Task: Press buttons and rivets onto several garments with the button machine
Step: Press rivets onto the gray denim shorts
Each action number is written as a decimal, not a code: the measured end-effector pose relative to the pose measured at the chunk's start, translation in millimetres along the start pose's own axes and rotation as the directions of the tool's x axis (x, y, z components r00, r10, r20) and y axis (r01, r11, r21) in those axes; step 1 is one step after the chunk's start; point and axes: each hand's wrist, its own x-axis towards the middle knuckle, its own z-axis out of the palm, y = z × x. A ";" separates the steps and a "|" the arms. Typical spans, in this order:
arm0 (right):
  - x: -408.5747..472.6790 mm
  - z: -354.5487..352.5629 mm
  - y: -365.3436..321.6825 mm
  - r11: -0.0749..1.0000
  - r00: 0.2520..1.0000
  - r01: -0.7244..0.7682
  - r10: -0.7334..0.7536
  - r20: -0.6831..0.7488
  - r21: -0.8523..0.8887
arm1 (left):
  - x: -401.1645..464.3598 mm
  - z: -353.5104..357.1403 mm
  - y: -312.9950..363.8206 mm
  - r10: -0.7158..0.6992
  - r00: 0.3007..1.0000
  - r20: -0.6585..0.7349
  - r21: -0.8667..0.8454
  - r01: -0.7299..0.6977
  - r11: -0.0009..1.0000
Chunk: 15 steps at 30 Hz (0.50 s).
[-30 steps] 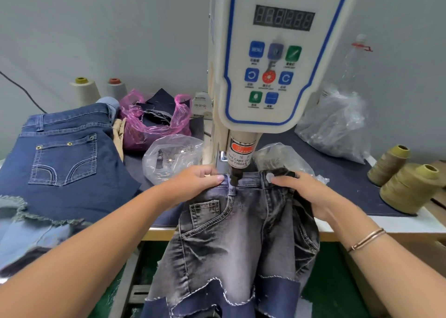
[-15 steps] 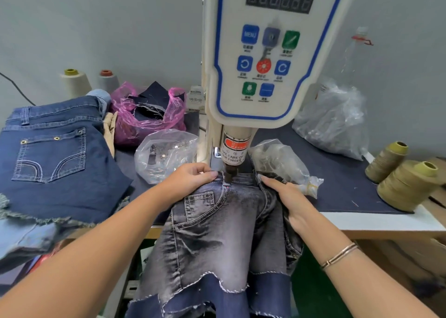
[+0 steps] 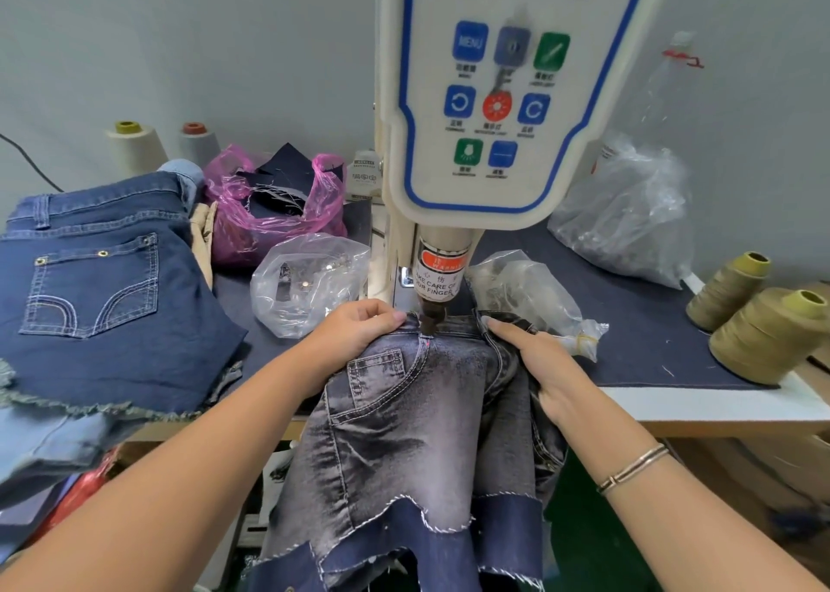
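Grey washed denim shorts [image 3: 404,420] hang over the table's front edge with their waistband under the punch [image 3: 429,319] of the white button machine [image 3: 494,97]. My left hand [image 3: 355,335] grips the waistband just left of the punch, fingers curled over the fabric. My right hand [image 3: 534,358] lies on the waistband to the right of the punch, its fingers stretched out along the cloth. A red laser dot shows on the fabric just below the punch.
A stack of dark blue denim shorts [image 3: 103,304] lies at the left. Clear bags of fasteners [image 3: 305,281] [image 3: 534,295] flank the machine, a bigger clear bag [image 3: 624,218] is at the back right, and a pink bag [image 3: 269,205] sits behind. Olive thread cones [image 3: 763,335] stand at right.
The view has tipped down and closer to the machine. Both hands stay on the waistband; the right hand has slid lower along the fly side of the shorts.
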 end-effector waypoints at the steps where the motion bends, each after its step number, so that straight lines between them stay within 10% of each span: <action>1: 0.0 -0.3 0.1 1.000 1.000 0.000 0.000 0.000 0.002 | -1.1 0.6 1.1 -0.001 1.000 0.006 -0.018 0.001 1.000; 15: -2.0 -0.6 -0.1 1.000 1.000 -0.006 0.006 -0.003 -0.002 | -8.4 2.4 5.4 -0.042 0.998 0.044 -0.057 0.045 0.997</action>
